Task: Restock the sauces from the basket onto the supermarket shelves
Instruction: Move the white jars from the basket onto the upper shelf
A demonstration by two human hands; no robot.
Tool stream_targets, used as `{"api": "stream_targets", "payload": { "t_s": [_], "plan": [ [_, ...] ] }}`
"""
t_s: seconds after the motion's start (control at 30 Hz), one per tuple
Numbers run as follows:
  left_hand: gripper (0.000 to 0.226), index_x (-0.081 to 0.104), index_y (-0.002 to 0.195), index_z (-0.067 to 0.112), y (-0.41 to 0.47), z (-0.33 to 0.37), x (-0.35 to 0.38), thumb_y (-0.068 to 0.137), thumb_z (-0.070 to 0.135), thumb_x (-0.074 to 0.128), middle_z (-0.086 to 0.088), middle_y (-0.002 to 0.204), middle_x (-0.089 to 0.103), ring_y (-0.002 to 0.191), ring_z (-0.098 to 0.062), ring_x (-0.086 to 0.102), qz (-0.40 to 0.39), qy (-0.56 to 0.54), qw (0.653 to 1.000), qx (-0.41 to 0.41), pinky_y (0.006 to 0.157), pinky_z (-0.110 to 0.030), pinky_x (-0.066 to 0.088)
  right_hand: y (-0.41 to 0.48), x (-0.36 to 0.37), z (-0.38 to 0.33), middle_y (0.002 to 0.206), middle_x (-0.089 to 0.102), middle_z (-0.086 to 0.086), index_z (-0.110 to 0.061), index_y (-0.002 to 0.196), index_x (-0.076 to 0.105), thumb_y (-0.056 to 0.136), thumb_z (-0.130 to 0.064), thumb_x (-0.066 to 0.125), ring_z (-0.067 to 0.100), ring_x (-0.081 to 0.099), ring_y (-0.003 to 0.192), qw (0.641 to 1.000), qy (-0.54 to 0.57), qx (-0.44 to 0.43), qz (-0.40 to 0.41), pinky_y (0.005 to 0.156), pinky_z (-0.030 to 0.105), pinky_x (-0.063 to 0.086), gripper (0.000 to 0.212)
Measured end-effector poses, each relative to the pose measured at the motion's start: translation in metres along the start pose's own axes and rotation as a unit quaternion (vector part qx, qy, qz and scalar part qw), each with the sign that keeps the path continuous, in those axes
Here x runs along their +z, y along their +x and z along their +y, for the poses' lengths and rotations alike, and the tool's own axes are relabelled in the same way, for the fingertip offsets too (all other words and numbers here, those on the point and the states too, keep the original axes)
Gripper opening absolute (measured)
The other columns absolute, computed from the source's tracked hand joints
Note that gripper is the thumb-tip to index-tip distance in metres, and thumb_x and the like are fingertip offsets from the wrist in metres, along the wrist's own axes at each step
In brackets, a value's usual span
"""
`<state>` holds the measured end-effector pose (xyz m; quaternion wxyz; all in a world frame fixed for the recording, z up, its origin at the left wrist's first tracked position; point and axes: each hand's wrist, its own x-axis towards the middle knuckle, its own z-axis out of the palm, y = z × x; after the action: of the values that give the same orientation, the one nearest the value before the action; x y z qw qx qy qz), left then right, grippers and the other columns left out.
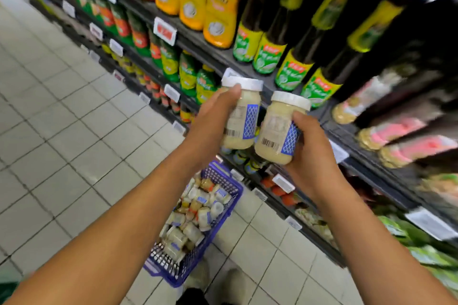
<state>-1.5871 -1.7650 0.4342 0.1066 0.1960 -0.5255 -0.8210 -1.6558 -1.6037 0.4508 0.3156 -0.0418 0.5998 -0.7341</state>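
Left hand (210,121) is wrapped round left jar (244,116), right hand (313,156) round right jar (277,134), lids up; shelf edge (198,49) is faced, right jar nearer.

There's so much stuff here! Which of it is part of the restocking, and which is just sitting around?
Part of the job:
- left hand gripping the left jar
- right hand gripping the right jar
- purple basket with more jars
- shelf

Just around:
- orange bottles
- dark bottles
- price tags
- tiled floor

Head-height view, angled down, close.
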Motion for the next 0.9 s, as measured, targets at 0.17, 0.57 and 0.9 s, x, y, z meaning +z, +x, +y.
{"api": "stream_targets", "payload": {
  "t_s": [0.17,0.57,0.9],
  "plan": [
    [0.055,0.066,0.115,0.014,-0.017,0.062,0.083,0.075,0.052,0.062,-0.017,0.111,0.072,0.102,-0.035,0.069,-0.068,0.01,0.996,0.051,0.084,-0.051,0.056,-0.056,-0.014,-0.089,0.08,0.07,0.005,-0.019,0.108,0.064,0.081,-0.037,0.058,0.019,0.066,0.06,0.99,-0.073,-0.117,0.031,0.055,0.039,0.052,0.033],
    [0.033,0.068,0.103,0.016,-0.086,0.191,0.266,0.075,0.034,0.075,0.001,0.09,0.076,0.08,-0.011,0.071,-0.241,0.074,0.945,0.209,0.065,-0.023,0.054,-0.185,-0.072,-0.259,0.102,0.071,0.025,-0.01,0.117,0.057,0.07,-0.044,0.068,0.057,0.065,0.088,0.938,-0.129,-0.307,0.098,0.066,0.075,0.05,0.059],
    [0.033,0.071,0.1,0.017,-0.145,0.276,0.376,0.076,0.039,0.072,-0.003,0.098,0.077,0.089,-0.015,0.071,-0.289,0.131,0.891,0.324,0.075,-0.027,0.056,-0.274,-0.106,-0.37,0.112,0.073,0.014,-0.009,0.11,0.063,0.065,-0.037,0.074,0.035,0.067,0.109,0.894,-0.112,-0.414,0.127,0.098,0.062,0.049,0.054]
  ]
}}
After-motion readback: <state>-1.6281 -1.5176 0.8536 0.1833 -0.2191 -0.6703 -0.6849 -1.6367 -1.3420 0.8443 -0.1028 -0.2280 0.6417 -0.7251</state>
